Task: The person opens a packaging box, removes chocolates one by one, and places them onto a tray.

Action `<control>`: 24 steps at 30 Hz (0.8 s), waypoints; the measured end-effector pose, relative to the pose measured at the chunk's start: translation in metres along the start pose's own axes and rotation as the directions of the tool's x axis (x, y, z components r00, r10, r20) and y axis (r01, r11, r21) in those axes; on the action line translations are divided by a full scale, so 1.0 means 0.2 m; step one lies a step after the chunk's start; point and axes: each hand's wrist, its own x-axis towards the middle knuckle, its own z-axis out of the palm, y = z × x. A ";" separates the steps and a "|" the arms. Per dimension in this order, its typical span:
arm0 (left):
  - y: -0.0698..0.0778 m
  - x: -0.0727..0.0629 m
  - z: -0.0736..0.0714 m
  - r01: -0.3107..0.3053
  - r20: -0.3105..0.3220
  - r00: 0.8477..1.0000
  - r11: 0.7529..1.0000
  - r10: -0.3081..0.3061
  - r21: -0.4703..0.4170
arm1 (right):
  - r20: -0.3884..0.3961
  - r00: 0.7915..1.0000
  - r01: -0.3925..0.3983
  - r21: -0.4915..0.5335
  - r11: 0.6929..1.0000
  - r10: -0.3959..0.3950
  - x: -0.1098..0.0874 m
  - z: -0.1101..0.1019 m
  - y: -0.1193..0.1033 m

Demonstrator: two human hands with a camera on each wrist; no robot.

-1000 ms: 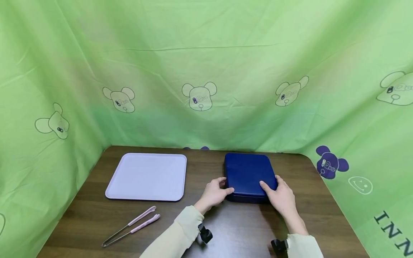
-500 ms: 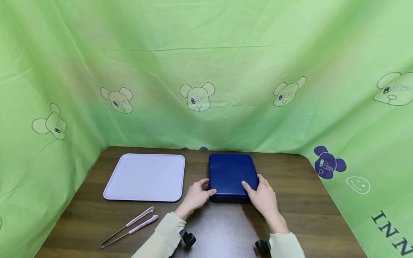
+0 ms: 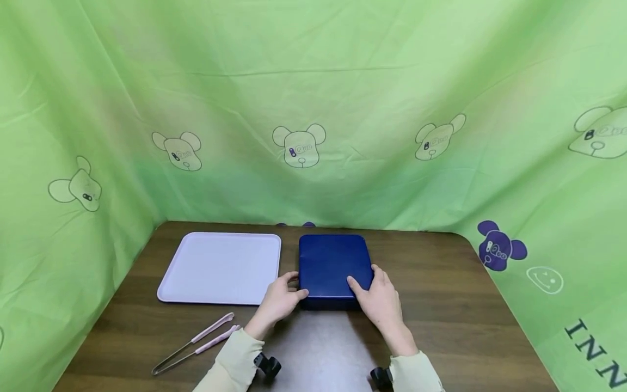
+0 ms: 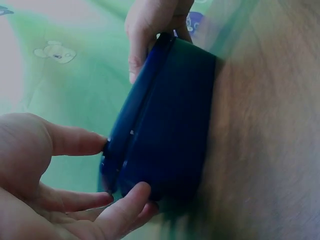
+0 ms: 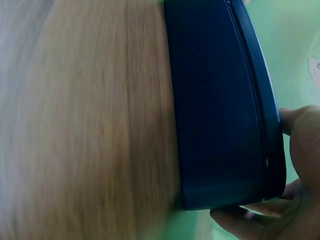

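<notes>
A dark blue rectangular lidded box (image 3: 333, 264) stands on the table, its lid on and a seam running below the lid's edge. My left hand (image 3: 277, 299) holds its left side, thumb at the near corner of the lid; the left wrist view shows the fingers (image 4: 130, 200) bent against the box's end. From the opposite side my right hand (image 3: 382, 302) grips the box, thumb laid over the top edge and fingers along the right wall. In the right wrist view some of these fingers (image 5: 240, 225) reach under the lid's rim, partly hidden by the box.
A pale lilac tray (image 3: 220, 268) lies left of the box, close to the left hand. Tongs (image 3: 210, 344) with pink handles lie in front of it near the left sleeve. The brown wooden table (image 3: 465, 321) is enclosed by a green printed curtain (image 3: 303, 98).
Both hands have moved left together with the blue box, bringing it close to the tray's right edge. The tray and tongs have stayed in place.
</notes>
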 end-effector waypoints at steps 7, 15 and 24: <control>0.01 -0.01 -0.03 0.000 -0.031 1.000 0.998 0.002 0.065 | -0.018 1.000 -0.015 -0.004 1.000 0.015 -0.03 0.03 -0.04; 0.05 0.03 -0.03 -0.036 -0.115 0.992 0.998 0.042 0.054 | 0.029 1.000 -0.008 0.066 0.998 0.006 0.03 -0.04 -0.03; 0.04 0.08 -0.06 0.108 -0.088 0.987 0.966 -0.132 -0.237 | 0.202 0.973 -0.179 0.354 0.918 0.112 0.07 -0.12 -0.01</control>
